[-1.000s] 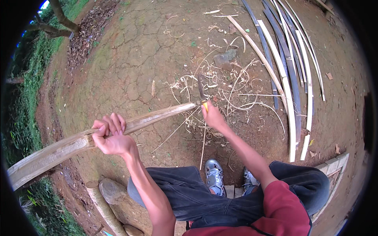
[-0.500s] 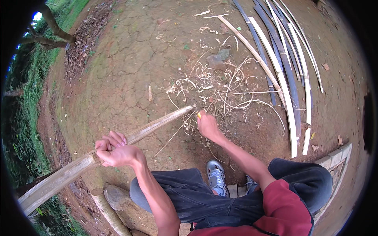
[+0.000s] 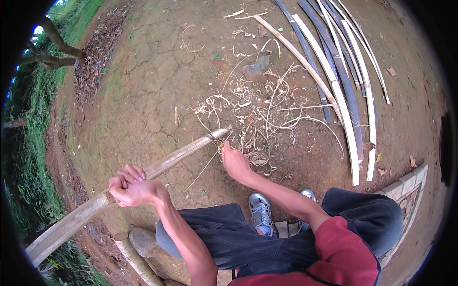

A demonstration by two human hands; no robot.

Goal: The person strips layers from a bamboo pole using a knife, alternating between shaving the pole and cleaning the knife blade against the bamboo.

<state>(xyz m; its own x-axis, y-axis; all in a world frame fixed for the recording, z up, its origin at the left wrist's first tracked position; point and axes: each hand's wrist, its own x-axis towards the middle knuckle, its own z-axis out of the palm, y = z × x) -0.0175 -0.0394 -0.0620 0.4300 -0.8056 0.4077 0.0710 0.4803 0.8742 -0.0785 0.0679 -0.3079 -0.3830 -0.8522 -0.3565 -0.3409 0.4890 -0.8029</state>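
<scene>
A long split bamboo strip [image 3: 167, 161] runs slantwise from the lower left to a narrow tip ahead of me. My left hand [image 3: 135, 187] is wrapped round its middle, with curled fingers. Close to the tip, my right hand [image 3: 235, 164] is closed on a knife [image 3: 223, 149]; only a bit of its yellow handle shows past the fist. What looks like its dark blade lies against the strip's upper face near the end. Most of the knife is hidden by the hand.
Curly bamboo shavings [image 3: 245, 102] litter the ground ahead, around a flat stone [image 3: 256, 68]. Several pale and dark bamboo strips [image 3: 336, 88] lie at the right. A cut log [image 3: 138, 262] and a rounded stone [image 3: 143, 242] are by my left knee. A tree [image 3: 59, 40] stands far left.
My right hand has moved left with the knife, from beyond the strip's tip to just back along it. My left hand and the strip have shifted slightly left.
</scene>
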